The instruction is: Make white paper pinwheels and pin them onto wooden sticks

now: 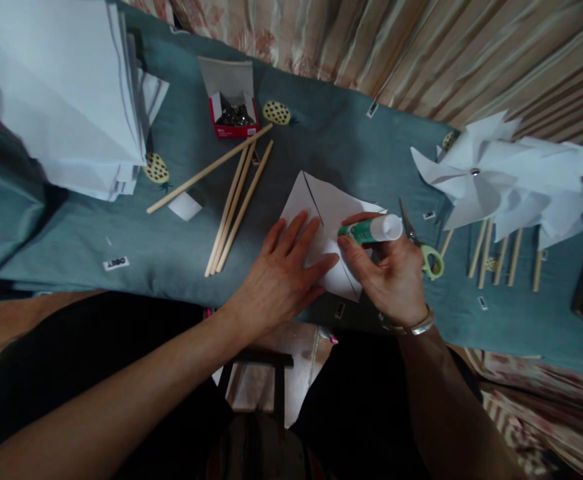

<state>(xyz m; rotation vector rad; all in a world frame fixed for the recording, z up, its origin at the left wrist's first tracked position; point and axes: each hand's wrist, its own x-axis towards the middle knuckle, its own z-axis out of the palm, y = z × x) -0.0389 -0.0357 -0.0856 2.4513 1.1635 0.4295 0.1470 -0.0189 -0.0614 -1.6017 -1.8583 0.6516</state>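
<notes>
Head cam: L hand (280, 277) flat on the white paper (339, 205), fingers spread, pinning it, gripping nothing. R hand (397, 272) has fingers closed round the green/white glue stick (369, 231), tilted low over the sheet's R side. Can't tell if the tip's touching. Paper's on the counter (331, 133), between/under the hands, w/ dark lines (313, 198) running in from opp. corners, prob. slits. IMO step = putting glue nr the ctr. To do it well I'd press L firmly but clear of the glue spot, use short light dabs, no long drags across a slit, else paper could lift or tear. Thin coat only; excess = wrinkles + sticky fingers. Scissors (431, 262) lie just R of the R hand, so I'd watch clearance.
</notes>
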